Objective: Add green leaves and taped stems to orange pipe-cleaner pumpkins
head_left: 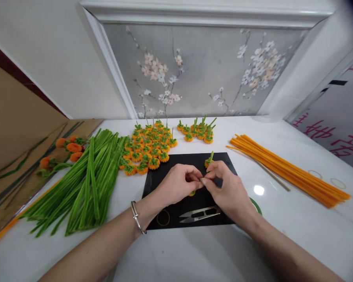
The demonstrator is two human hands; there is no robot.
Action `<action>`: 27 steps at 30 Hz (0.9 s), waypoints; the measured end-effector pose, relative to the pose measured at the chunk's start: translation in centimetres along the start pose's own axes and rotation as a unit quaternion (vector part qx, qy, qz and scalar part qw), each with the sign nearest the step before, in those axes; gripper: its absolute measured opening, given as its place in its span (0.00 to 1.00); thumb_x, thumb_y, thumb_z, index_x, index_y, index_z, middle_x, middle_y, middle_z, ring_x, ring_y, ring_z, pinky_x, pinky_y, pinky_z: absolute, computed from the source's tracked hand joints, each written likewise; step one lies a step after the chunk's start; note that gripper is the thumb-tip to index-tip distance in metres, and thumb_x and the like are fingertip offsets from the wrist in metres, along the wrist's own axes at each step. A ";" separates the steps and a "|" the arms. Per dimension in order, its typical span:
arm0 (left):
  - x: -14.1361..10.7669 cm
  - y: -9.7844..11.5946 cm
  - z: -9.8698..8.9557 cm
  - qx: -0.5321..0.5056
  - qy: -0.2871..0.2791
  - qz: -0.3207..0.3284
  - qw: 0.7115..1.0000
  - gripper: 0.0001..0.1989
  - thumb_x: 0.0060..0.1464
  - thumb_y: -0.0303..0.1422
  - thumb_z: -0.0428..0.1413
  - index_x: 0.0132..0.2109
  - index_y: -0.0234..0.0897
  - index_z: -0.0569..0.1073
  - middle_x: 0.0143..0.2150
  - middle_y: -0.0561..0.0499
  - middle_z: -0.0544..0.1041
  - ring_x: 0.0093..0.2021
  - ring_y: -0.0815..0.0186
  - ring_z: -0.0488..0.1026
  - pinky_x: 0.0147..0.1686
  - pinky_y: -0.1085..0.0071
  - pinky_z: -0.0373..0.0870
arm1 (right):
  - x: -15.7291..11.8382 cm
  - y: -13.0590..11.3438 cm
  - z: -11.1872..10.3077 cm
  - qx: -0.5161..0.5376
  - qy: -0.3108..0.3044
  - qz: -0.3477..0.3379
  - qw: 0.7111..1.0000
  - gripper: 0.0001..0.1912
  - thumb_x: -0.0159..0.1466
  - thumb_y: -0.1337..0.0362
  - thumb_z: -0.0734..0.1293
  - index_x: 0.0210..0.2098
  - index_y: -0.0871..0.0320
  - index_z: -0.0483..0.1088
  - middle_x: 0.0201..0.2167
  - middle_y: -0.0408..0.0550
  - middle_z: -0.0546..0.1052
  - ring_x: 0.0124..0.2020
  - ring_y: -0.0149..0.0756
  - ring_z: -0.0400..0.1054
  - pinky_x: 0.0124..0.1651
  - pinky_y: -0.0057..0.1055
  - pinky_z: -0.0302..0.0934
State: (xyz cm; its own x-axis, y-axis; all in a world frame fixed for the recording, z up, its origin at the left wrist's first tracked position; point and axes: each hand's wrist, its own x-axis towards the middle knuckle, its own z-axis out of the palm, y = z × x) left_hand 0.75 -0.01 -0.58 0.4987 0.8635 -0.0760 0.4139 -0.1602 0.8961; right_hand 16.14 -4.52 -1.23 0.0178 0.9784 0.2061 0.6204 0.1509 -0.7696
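Over the black mat [170, 172], left hand [179, 184] and right hand [225, 188] met, fingers pinched together; gripped item too small to tell. Scissors [200, 214] lay nearer the wearer.

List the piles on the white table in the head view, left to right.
Bundle of green fuzzy stems → larger group of orange-and-green pieces → smaller group of orange-and-green pieces → bundle of orange fuzzy stems.
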 end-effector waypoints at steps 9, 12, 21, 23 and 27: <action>-0.2 0.2 -0.3 0.048 -0.014 0.033 0.998 0.07 0.45 0.30 0.59 0.35 0.35 0.74 0.28 0.53 0.75 0.28 0.70 0.70 0.27 0.76 0.64 | 0.1 0.1 -0.4 0.004 -0.032 -0.051 0.998 0.08 0.58 0.71 0.60 0.35 0.54 0.64 0.36 0.43 0.77 0.37 0.36 0.70 0.42 0.35 0.58; 0.0 0.1 -0.8 0.002 -0.042 0.013 0.999 0.06 0.46 0.30 0.59 0.34 0.33 0.73 0.28 0.52 0.74 0.28 0.70 0.70 0.29 0.75 0.65 | 0.2 0.1 -0.4 -0.001 -0.048 -0.066 0.997 0.09 0.59 0.71 0.61 0.38 0.52 0.66 0.33 0.40 0.78 0.36 0.36 0.70 0.41 0.34 0.59; -0.4 0.3 -2.3 -0.165 -0.046 -0.077 0.982 0.08 0.41 0.30 0.64 0.32 0.32 0.76 0.26 0.53 0.75 0.27 0.73 0.69 0.31 0.76 0.66 | -1.1 0.1 -2.1 -0.070 -0.087 -0.186 0.976 0.07 0.64 0.69 0.61 0.38 0.55 0.70 0.35 0.45 0.75 0.36 0.34 0.69 0.39 0.29 0.61; -0.4 0.1 -2.5 -0.181 -0.032 -0.093 0.979 0.08 0.40 0.30 0.64 0.31 0.33 0.77 0.27 0.53 0.75 0.28 0.73 0.69 0.32 0.77 0.66 | -1.7 -0.1 -1.8 -0.139 -0.176 -0.230 0.947 0.05 0.63 0.70 0.63 0.35 0.56 0.70 0.32 0.46 0.75 0.35 0.36 0.68 0.38 0.31 0.61; -0.3 -0.1 -2.8 -0.195 -0.030 -0.112 0.974 0.09 0.39 0.30 0.65 0.31 0.32 0.78 0.28 0.52 0.76 0.29 0.73 0.69 0.33 0.76 0.66 | -2.6 -0.7 -0.7 -0.269 -0.219 -0.241 0.907 0.03 0.59 0.72 0.65 0.31 0.59 0.70 0.29 0.48 0.74 0.33 0.41 0.67 0.37 0.36 0.60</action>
State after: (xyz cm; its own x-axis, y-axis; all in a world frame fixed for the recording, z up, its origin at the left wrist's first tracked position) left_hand -1.57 1.12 0.54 0.4781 0.8242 -0.3035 0.2018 0.2332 0.9513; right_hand 16.19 -7.25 -0.86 -0.5965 0.7976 0.0898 0.7682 0.5998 -0.2240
